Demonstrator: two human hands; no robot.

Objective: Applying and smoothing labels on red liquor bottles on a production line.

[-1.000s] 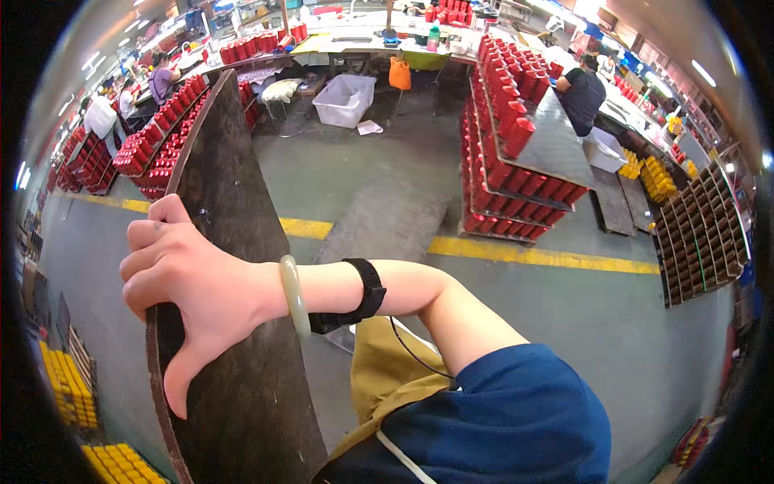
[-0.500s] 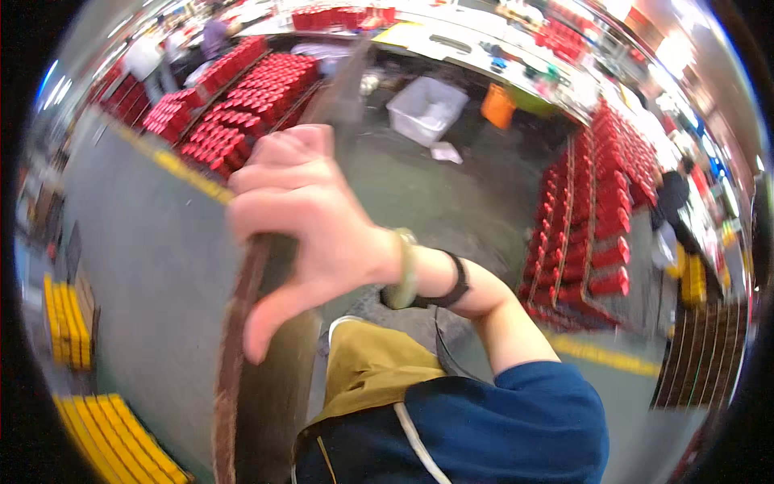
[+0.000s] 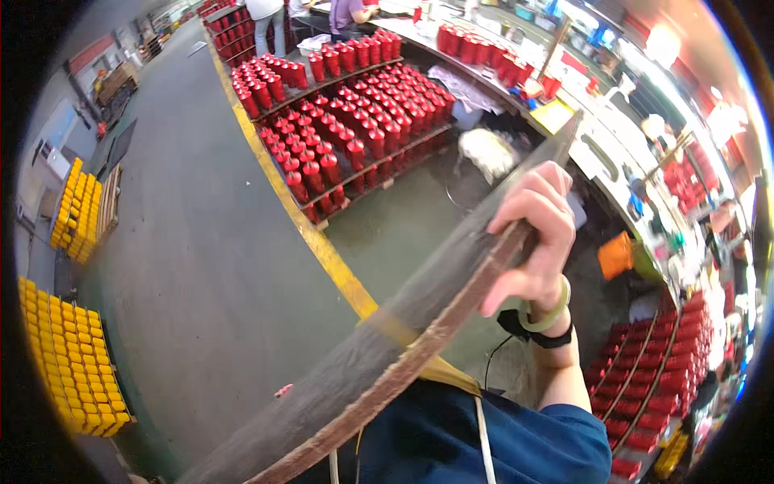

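Observation:
A long dark board with a rough brown edge slants across my front, from the lower left up to the upper right. My right hand is closed over its edge near the upper end, fingers curled over the far side and thumb on the near side. A pale green bangle and a black band circle that wrist. My left hand does not show clearly. A small reddish spot by the board's far edge is too small to make out.
Red cylindrical parts stand in rows on tiered boards ahead. More red parts are stacked at the right. Yellow stacks line the left. A yellow floor line runs alongside. People are near a cluttered workbench.
My view has swung left. The board has gone from nearly upright to a slant across my body, and my right hand, still gripping it, now appears farther right.

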